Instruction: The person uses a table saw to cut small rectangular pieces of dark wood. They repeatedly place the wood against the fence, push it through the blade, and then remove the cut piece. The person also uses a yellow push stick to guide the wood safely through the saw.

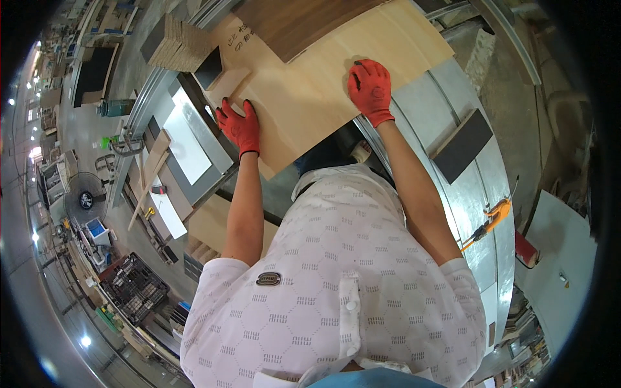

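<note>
A pale plywood sheet [304, 110] lies in front of me, with handwritten marks near its far left corner. On its far part rests a dark brown wood-grain board [291, 29]. My left hand [239, 126], in a red glove with black fingertips, touches the sheet's left part with its fingers spread. Just beyond those fingers are a short light wood piece [231, 83] and a small dark block [209, 68]. Gloved the same way, my right hand [370, 89] rests on the sheet's right part. Its fingers are curled down; whatever is under them is hidden.
A metal saw-table surface [424, 107] extends to the right, bearing a dark rectangular panel [461, 146] and an orange air blow gun [498, 210]. Stacked boards [178, 45] stand at the far left. Long wooden strips [152, 168] and a fan [85, 199] are at left.
</note>
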### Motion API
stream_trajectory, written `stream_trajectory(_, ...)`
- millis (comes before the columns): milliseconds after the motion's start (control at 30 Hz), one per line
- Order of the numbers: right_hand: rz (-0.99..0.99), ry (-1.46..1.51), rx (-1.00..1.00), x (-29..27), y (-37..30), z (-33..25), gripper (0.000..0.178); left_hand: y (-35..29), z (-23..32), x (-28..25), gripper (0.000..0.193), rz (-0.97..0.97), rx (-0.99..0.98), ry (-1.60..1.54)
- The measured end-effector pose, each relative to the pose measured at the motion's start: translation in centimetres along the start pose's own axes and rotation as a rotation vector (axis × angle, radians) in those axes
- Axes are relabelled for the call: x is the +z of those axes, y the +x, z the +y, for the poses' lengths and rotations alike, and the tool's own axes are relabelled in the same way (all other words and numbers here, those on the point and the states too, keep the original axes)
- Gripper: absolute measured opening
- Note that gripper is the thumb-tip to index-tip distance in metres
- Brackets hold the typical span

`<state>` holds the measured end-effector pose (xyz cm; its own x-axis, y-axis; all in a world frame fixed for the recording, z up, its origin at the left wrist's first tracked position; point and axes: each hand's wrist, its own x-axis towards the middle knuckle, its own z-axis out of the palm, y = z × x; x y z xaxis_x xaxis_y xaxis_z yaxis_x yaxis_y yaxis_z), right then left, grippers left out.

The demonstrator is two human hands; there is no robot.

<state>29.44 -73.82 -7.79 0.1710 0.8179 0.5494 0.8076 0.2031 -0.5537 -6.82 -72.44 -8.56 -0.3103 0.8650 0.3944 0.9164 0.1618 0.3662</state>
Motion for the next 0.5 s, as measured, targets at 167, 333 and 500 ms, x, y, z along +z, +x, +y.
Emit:
stream_trajectory(167, 0.003, 0.014, -0.011, 0.0, 0.0, 0.1, 0.014, 0.0, 0.1, -0.1, 0.072, -0.019, -0.016, 0.001)
stream_trajectory(333, 0.008, 0.013, -0.009, 0.0, -0.1, 0.0, 0.014, -0.1, 0.7, -0.6, 0.072, -0.041, -0.063, 0.016)
stream_trajectory(500, 0.037, 0.013, -0.028, 0.0, -0.1, 0.2, 0.013, -0.1, 1.6, -0.9, 0.072, -0.046, -0.074, 0.047)
